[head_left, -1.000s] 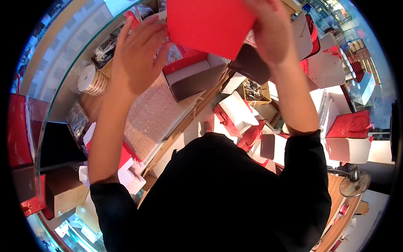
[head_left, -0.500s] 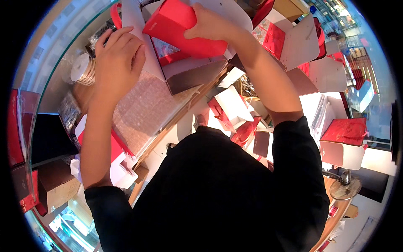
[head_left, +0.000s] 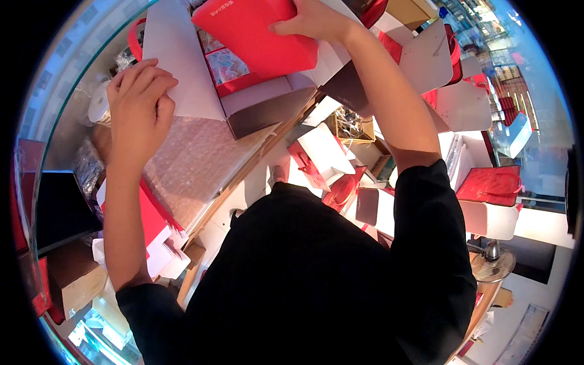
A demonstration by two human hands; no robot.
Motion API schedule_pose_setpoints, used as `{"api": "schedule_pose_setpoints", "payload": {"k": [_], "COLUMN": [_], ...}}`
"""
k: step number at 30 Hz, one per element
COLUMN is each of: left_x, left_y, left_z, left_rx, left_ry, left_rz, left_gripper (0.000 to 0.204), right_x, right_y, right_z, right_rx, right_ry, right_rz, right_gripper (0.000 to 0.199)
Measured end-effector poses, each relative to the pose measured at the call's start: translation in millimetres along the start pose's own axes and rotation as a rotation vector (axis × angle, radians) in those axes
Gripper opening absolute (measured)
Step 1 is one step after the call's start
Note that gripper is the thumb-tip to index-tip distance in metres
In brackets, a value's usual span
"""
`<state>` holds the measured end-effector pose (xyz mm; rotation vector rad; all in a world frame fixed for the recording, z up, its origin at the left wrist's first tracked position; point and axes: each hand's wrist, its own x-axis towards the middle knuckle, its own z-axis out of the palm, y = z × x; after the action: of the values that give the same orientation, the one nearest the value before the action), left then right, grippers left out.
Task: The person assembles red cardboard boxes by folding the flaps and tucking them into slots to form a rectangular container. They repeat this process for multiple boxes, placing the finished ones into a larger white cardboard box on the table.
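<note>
Lowered since the earlier frame, the red box [head_left: 258, 33] is tilting over an open box [head_left: 267, 103], gripped by the right hand [head_left: 313, 19]; the left hand [head_left: 139, 97] is pinching white paper [head_left: 179, 61].

The person wears a plain black short-sleeved top of smooth matte fabric, loose over the torso, its sleeves ending above the elbows. Both forearms are bare, as are the left hand [head_left: 137, 100] and right hand [head_left: 313, 21]; neither shows rings, watch or gloves.
</note>
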<state>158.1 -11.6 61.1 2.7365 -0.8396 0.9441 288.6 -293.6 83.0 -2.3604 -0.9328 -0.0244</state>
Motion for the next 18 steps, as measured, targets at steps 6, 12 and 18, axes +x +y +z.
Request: {"api": "schedule_pose_setpoints", "payload": {"k": [6, 12, 18], "left_x": [-10, -19, -22], "left_y": [-5, -11, -7], "left_z": [-2, -1, -6], "left_rx": [-0.001, 0.007, 0.084], "left_ry": [-0.039, -0.060, -0.142], "left_rz": [-0.023, -0.051, -0.079], "left_gripper": [0.016, 0.016, 0.018], "right_x": [-24, -33, -14], "right_y": [4, -2, -26], "right_z": [31, 40, 26], "right_rx": [-0.195, -0.342, -0.157], "right_ry": [-0.005, -0.016, 0.134], "right_rz": [-0.125, -0.173, -0.198], "right_gripper": [0.068, 0.072, 0.067]}}
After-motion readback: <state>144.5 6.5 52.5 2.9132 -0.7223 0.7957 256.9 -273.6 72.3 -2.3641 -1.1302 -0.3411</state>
